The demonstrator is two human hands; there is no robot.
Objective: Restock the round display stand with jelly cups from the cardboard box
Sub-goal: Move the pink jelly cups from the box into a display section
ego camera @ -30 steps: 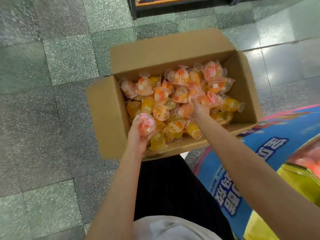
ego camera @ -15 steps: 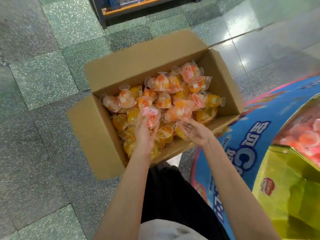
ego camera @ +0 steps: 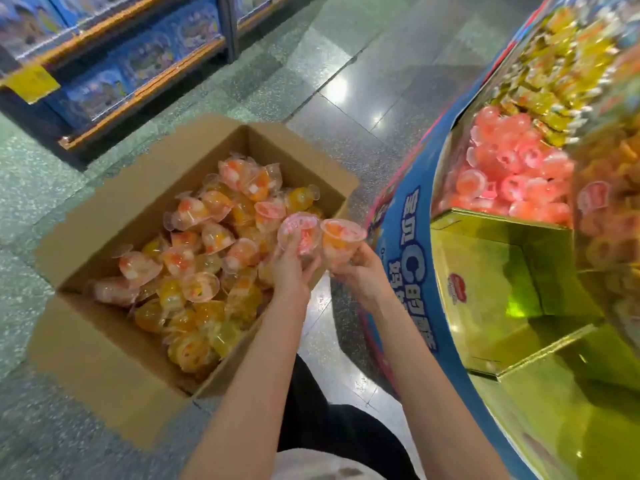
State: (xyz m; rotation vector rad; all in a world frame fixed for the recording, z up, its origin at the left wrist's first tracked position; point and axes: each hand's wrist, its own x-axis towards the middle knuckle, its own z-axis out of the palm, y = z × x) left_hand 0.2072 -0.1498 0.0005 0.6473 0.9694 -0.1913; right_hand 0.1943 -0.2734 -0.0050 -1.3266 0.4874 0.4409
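The round display stand curves along the right, its pink compartment part-filled; the cardboard box on the floor holds most of the jelly cups. The step in hand looks like the carry — left hand grips a pink cup, right hand an orange cup, both above the box's near corner. Next, probably: swing right and match each cup to its compartment — then release.
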